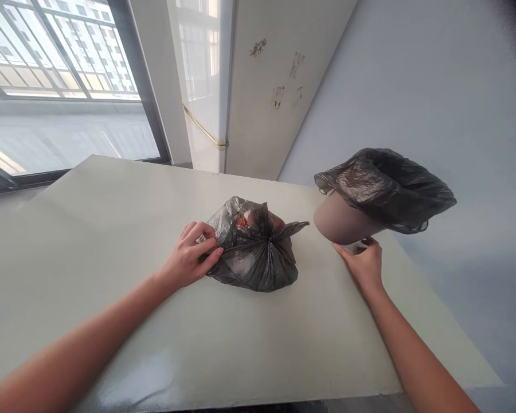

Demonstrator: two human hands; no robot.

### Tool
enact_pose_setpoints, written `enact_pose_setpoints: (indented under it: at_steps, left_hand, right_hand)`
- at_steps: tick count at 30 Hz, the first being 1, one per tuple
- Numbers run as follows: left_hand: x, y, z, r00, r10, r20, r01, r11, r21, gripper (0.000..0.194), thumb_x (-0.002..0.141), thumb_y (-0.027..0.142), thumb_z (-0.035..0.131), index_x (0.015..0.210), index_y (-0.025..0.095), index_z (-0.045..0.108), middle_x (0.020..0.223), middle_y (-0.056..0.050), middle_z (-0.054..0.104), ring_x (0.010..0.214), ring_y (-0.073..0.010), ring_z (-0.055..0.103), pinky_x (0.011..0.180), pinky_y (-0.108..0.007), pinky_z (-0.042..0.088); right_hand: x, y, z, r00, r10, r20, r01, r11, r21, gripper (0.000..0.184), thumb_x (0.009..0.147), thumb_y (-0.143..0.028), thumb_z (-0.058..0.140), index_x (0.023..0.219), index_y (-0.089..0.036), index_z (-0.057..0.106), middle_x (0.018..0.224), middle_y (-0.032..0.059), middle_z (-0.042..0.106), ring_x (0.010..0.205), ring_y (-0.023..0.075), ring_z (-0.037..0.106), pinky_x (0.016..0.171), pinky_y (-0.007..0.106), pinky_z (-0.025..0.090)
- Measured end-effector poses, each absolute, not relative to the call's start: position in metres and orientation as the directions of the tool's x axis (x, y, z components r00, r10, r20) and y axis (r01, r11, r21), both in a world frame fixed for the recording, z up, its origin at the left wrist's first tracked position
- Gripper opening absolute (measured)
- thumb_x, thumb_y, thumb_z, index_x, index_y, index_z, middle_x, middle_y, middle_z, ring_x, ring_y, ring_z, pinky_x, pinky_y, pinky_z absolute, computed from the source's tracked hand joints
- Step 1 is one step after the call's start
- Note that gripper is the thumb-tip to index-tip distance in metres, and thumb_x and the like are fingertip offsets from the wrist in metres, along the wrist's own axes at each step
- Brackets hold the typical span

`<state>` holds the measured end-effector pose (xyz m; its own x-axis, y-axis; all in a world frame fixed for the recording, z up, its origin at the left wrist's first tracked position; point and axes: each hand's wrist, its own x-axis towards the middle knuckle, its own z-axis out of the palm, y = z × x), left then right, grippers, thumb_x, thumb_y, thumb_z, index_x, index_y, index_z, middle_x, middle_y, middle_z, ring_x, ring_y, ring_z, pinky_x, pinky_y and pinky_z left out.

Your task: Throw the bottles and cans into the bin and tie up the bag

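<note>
A tied black plastic garbage bag [269, 252], bulging and partly see-through with reddish and pale contents, lies on the table. My left hand [196, 252] is closed on its left side, fingers bent and thumb against the plastic. To the right stands a small greyish-pink trash bin [346, 221] with a black bin liner [380, 186] folded over its rim. Against the bin's base is my right hand [367, 264], thumb apart from the fingers, which are partly bent and partly hidden. The inside of the bin is mostly out of sight.
The pale table [258, 355] has a far edge close to a white refrigerator [266, 97] with peeled patches. A plain bluish wall [456, 103] rises on the right. At the left is a dark-framed glass door [150, 103] with railings outside.
</note>
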<state>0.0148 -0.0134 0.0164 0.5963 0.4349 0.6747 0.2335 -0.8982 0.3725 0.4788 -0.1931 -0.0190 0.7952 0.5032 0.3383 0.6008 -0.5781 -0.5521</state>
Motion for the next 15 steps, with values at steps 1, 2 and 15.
enact_pose_setpoints:
  at_steps: [1, 2, 15]
  left_hand:
    - [0.015, -0.013, 0.016, 0.613, 0.436, 0.658, 0.238, -0.897, 0.372, 0.018, 0.097, 0.018, 0.062, 0.078, 0.02, 0.062, 0.096, -0.008, 0.059, 0.088, -0.0208, 0.054, 0.083, -0.04, 0.048]
    - [0.015, -0.012, 0.015, 0.63, 0.433, 0.644, 0.241, -0.898, 0.367, 0.019, 0.097, 0.018, 0.062, 0.078, 0.02, 0.062, 0.095, -0.007, 0.059, 0.087, -0.0202, 0.054, 0.083, -0.039, 0.047]
    - [0.035, -0.051, 0.029, 0.708, 0.377, 0.597, 0.224, -0.922, 0.316, 0.049, 0.094, 0.011, 0.06, 0.141, 0.021, 0.053, 0.142, -0.017, 0.068, 0.131, -0.0304, 0.063, 0.111, -0.051, 0.047]
  right_hand:
    - [0.466, -0.196, -0.016, 0.759, 0.515, 0.4, 0.648, -0.529, -0.549, 0.063, 0.07, -0.056, 0.081, 0.113, -0.018, 0.055, 0.113, 0.0146, 0.063, 0.089, 0.0258, 0.062, 0.082, 0.041, 0.05]
    - [0.45, -0.198, -0.01, 0.716, 0.529, 0.455, 0.693, -0.462, -0.554, 0.051, 0.076, -0.05, 0.077, 0.111, -0.02, 0.056, 0.114, 0.0135, 0.062, 0.087, 0.0239, 0.062, 0.082, 0.04, 0.05]
    - [0.287, -0.147, 0.047, -0.175, 0.942, 0.286, 0.479, 0.336, -0.811, 0.022, 0.104, -0.019, 0.052, 0.116, -0.023, 0.07, 0.124, 0.0086, 0.074, 0.116, 0.0228, 0.069, 0.104, 0.042, 0.055]
